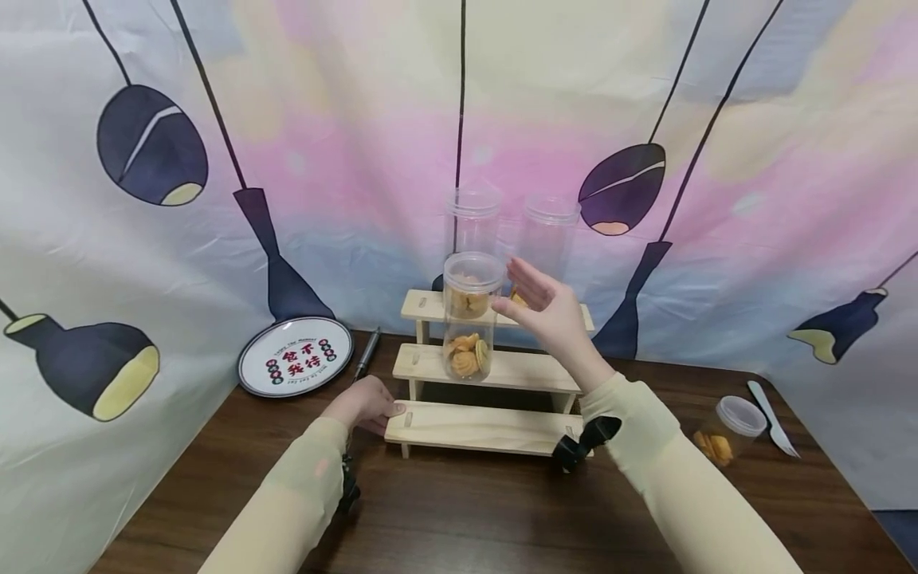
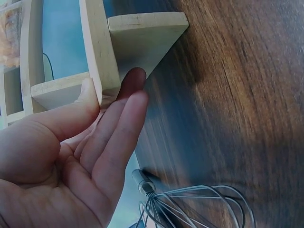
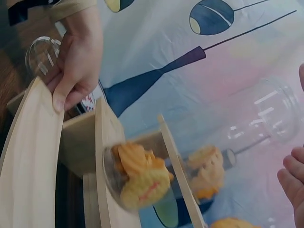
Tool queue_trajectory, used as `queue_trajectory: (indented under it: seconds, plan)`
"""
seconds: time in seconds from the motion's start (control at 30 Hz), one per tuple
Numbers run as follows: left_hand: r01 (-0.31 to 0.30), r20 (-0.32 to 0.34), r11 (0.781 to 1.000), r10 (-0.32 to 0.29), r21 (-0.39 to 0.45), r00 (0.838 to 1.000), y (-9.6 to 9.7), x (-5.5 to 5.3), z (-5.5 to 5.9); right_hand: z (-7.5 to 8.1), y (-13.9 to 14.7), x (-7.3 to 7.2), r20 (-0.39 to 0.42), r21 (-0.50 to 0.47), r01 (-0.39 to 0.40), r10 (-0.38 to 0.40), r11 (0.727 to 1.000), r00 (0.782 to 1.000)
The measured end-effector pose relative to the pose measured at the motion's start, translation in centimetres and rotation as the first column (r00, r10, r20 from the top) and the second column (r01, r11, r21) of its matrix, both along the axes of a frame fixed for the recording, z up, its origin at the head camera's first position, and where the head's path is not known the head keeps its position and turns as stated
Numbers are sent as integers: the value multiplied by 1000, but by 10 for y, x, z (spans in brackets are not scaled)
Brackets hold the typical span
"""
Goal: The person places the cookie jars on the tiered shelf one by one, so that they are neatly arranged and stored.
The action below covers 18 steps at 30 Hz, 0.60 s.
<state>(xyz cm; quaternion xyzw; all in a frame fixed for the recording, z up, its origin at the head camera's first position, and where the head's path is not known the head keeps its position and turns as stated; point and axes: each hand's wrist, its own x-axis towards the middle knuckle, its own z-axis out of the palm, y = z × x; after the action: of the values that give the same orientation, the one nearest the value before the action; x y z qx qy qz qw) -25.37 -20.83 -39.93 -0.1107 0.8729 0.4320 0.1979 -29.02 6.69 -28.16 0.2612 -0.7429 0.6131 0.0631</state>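
Observation:
My left hand [image 1: 366, 402] grips the left end of the lowest tier of a three-tier wooden display stand [image 1: 488, 424]. In the left wrist view its thumb lies on the board and its fingers reach underneath. A clear lidded jar [image 1: 468, 320] with cookies at its bottom stands on the middle tier. My right hand [image 1: 548, 315], fingers extended and thumb apart, is just right of that jar's lid, holding nothing. In the right wrist view only part of the right hand [image 3: 294, 178] shows, at the right edge. Two more clear jars, one left [image 1: 475, 219] and one right [image 1: 551, 231], stand on the top tier.
A white plate [image 1: 251, 363] with a dark rim and printed characters leans at the back left. A whisk [image 2: 142, 180] lies beside the left hand. Toward the right table edge are a small jar of cookies [image 1: 717, 446] and a pale knife [image 1: 770, 418]. A printed curtain [image 1: 358, 159] hangs behind.

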Motion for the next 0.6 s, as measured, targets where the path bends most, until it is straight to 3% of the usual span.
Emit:
queue_trajectory:
  seconds: [0.23,0.43,0.6]
  plan:
    - [-9,-15,1000,9,1,1000,0,2,0,-3,34,13,-57,71,11,-7,997,998]
    - [-6,-14,1000,6,8,1000,0,2,-2,-13,66,18,-37,114,17,-13,993,999]
    - [12,-23,1000,-12,7,1000,1,2,-1,-24,93,24,-72,161,61,-50,985,996]
